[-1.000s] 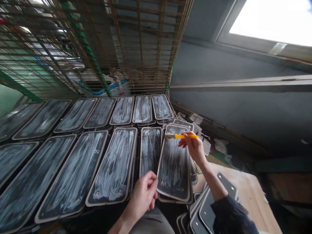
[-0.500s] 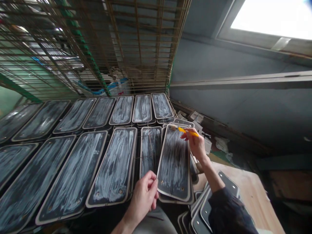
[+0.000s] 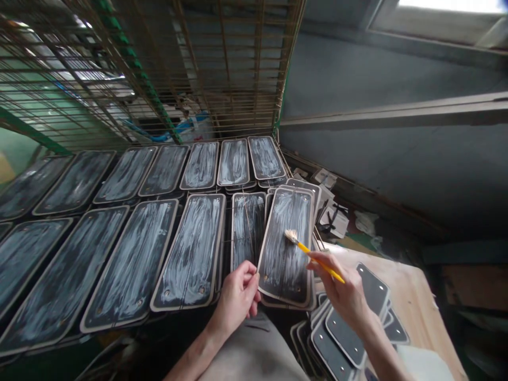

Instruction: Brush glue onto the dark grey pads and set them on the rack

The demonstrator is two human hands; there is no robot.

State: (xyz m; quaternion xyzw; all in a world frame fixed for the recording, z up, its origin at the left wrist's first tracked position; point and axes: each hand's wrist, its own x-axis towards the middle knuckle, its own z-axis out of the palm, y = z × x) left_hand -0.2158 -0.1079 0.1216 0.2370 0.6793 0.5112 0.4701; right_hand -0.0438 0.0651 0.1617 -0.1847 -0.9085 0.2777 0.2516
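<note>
A brush (image 3: 304, 247) with a yellow handle is gripped in the fingers of the right hand (image 3: 344, 283), its pale bristles pointed far and left. The bristles are held over a dark panel (image 3: 281, 264) with rounded corners and a light rim; whether its surface is touched by them cannot be told. The panel's near left edge is pinched between the thumb and fingers of the left hand (image 3: 237, 291). Whitish streaks are spread along the panel, and two small metal-like dots are seen near its near end. Another rim is shown just beneath it.

To the left, similar panels streaked with white (image 3: 188, 248) are laid side by side in two rows — one near, one far. Behind the far row, a brown wire grid (image 3: 238, 69) is seen. At the near right, a pile of unstreaked panels (image 3: 340, 338) is placed by a pale wooden counter (image 3: 416, 301), partly on it — the pile is partly covered by the right forearm.
</note>
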